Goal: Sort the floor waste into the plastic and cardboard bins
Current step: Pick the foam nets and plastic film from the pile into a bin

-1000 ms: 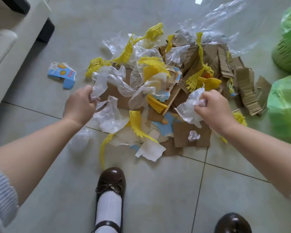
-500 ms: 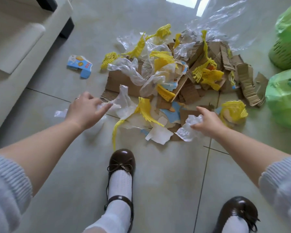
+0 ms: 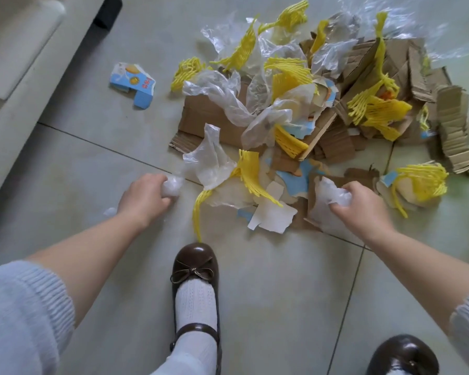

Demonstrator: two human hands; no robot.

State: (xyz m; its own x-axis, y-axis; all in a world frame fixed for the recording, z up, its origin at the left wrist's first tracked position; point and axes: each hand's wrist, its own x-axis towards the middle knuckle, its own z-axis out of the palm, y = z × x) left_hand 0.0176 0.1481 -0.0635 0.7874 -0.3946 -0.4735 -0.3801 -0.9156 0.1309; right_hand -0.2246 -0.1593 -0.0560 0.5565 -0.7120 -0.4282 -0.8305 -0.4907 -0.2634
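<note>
Left hand (image 3: 144, 197) fisted tight around a crumpled plastic wad (image 3: 171, 186) — right hand (image 3: 362, 207) clenched on another plastic clump (image 3: 333, 194), both at the waste pile's (image 3: 295, 109) near edge.

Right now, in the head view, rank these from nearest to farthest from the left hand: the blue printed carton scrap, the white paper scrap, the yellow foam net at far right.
From the left hand:
1. White paper scrap, to its right by the pile's near edge.
2. Blue printed carton scrap, alone, farther up the floor.
3. Yellow foam net, beyond the right hand.
</note>
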